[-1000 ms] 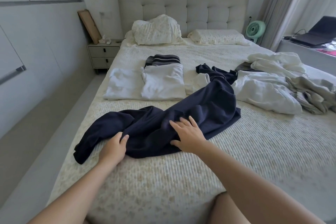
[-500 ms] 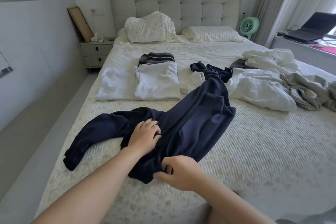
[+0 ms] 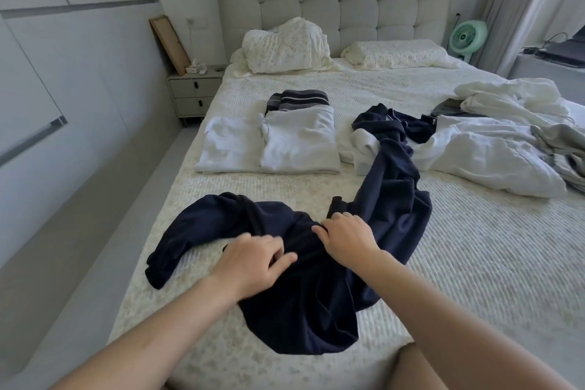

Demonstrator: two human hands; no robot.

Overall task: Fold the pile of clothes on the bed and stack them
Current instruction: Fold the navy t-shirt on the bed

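A long navy garment lies crumpled across the near half of the bed, one end hanging over the front edge. My left hand pinches its fabric near the middle. My right hand grips a bunched fold just beside it. Farther back lie two folded white pieces side by side, with a folded striped dark piece behind them. An unfolded pile of white and grey clothes sprawls at the right.
Two pillows rest against the padded headboard. A nightstand stands left of the bed beside the floor strip and wardrobe wall. A green fan and a desk with a laptop sit at the far right.
Both hands came together on the navy garment's middle and pulled it toward me; its lower end now hangs over the front edge. The left sleeve end shifted inward.
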